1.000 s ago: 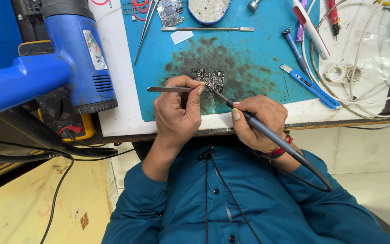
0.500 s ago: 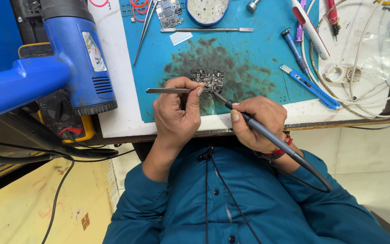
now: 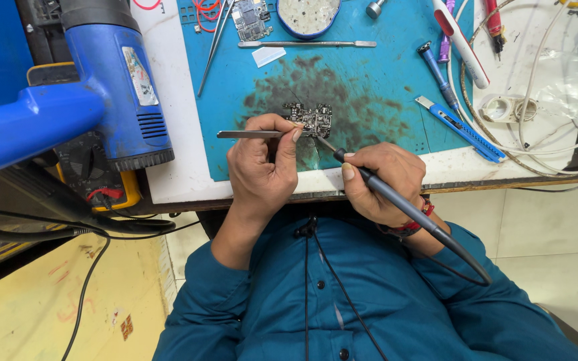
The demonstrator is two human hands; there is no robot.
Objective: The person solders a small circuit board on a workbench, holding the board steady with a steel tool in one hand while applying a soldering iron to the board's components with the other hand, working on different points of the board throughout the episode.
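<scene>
Nearest, the right hand [image 3: 386, 177] is closed around a soldering iron [image 3: 396, 200], its tip touching the small circuit board [image 3: 310, 119]. The left hand [image 3: 262, 164] pinches tweezers [image 3: 249, 134] against that board, which lies on the blue mat [image 3: 369, 87] near the mat's front edge. A slip of either tool could likely nudge the loose board or burn the fingers beside it. Farther back lie a blue knife [image 3: 459, 129], a metal spatula [image 3: 306, 44] and a round dish [image 3: 309, 15]; the blue heat gun [image 3: 112, 80] crowds the mat's left edge.
</scene>
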